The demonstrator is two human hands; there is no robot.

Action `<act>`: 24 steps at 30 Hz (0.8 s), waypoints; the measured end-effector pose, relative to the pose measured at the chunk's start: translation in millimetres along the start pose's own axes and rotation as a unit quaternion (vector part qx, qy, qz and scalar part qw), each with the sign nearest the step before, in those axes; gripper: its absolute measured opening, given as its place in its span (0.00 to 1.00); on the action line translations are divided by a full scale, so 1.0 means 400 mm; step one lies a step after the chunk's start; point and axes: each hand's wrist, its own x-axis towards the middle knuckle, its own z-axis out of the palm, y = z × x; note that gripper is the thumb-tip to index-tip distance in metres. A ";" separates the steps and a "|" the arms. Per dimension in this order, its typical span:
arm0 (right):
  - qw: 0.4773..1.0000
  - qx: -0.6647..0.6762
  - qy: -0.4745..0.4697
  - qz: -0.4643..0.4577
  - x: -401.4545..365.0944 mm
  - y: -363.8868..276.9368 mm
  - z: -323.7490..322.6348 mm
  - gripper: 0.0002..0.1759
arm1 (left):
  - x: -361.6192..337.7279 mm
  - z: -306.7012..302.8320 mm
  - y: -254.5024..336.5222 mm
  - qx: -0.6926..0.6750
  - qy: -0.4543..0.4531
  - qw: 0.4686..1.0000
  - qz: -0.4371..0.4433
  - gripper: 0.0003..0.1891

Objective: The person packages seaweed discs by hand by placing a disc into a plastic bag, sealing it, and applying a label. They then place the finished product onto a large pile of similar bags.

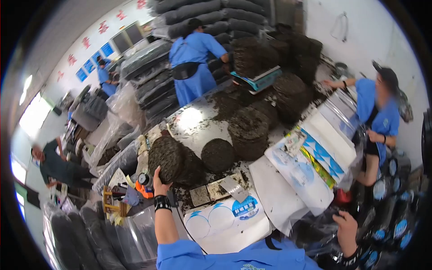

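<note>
Left hand [160, 182] gripping coarse disc [166, 156], right hand [346, 227] perhaps on plastic [315, 234]

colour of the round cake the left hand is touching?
Round cake at the left hand: dark brown-black, mottled. Head view.

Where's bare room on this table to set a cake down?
Bare metal table between the tilted cake at the left hand and the middle stack. Flat white sheets in front lie uncovered. Right side crowded with printed wrappers.
</note>
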 end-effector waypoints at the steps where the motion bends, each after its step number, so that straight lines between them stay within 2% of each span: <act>1: 0.999 0.015 -0.032 0.029 -0.001 0.003 0.000 0.16 | -0.050 0.019 -0.007 0.022 0.027 0.999 0.012 0.26; 2: 0.996 0.068 -0.016 0.053 0.004 0.007 0.008 0.15 | -0.119 0.060 -0.019 0.046 0.049 0.998 0.018 0.26; 4: 0.997 0.066 -0.039 0.014 0.033 -0.001 -0.040 0.19 | -0.244 0.124 -0.081 0.257 -0.042 0.950 0.174 0.31; 6: 0.988 0.120 -0.098 0.013 0.035 0.068 -0.032 0.24 | -0.260 0.165 -0.135 0.057 -0.119 0.991 0.002 0.29; 7: 0.986 0.121 -0.111 0.021 0.036 0.095 -0.021 0.25 | -0.308 0.228 -0.177 0.045 -0.157 0.986 -0.034 0.29; 8: 0.988 0.134 -0.074 -0.023 0.029 0.129 0.004 0.26 | -0.372 0.286 -0.228 0.028 -0.191 0.979 -0.064 0.29; 9: 0.983 0.160 -0.085 -0.002 0.037 0.118 -0.023 0.26 | -0.429 0.343 -0.292 0.001 -0.190 0.980 -0.066 0.29; 10: 0.980 0.177 -0.092 0.021 0.038 0.108 -0.042 0.28 | -0.505 0.419 -0.357 0.048 -0.236 0.969 -0.046 0.28; 12: 0.975 0.194 -0.095 0.044 0.023 0.119 -0.039 0.31 | -0.549 0.470 -0.473 0.087 -0.327 0.939 -0.060 0.26; 14: 0.980 0.185 -0.069 0.037 0.006 0.138 -0.027 0.32 | -0.656 0.561 -0.600 0.076 -0.321 0.935 -0.129 0.25; 16: 0.983 0.175 -0.042 0.037 -0.019 0.161 -0.011 0.33 | -0.753 0.647 -0.711 0.155 -0.301 0.933 -0.120 0.30; 18: 0.971 0.232 -0.040 0.049 -0.029 0.189 -0.005 0.35 | -0.870 0.722 -0.791 0.197 -0.347 0.917 -0.024 0.36; 19: 0.960 0.272 -0.034 0.049 -0.037 0.199 -0.017 0.36 | -0.913 0.738 -0.814 0.236 -0.349 0.907 -0.008 0.42; 20: 0.936 0.303 -0.124 0.132 -0.033 0.196 -0.079 0.35 | -0.895 0.702 -0.847 0.336 -0.337 0.876 0.075 0.48; 22: 0.919 0.352 -0.118 0.132 -0.062 0.233 -0.095 0.35 | -0.879 0.659 -0.882 0.395 -0.408 0.796 0.210 0.53; 23: 0.932 0.333 -0.095 0.111 -0.080 0.252 -0.087 0.34 | -0.905 0.656 -0.883 0.438 -0.392 0.754 0.294 0.56; 24: 0.921 0.361 -0.094 0.109 -0.096 0.265 -0.091 0.34 | -0.925 0.655 -0.885 0.444 -0.394 0.748 0.295 0.56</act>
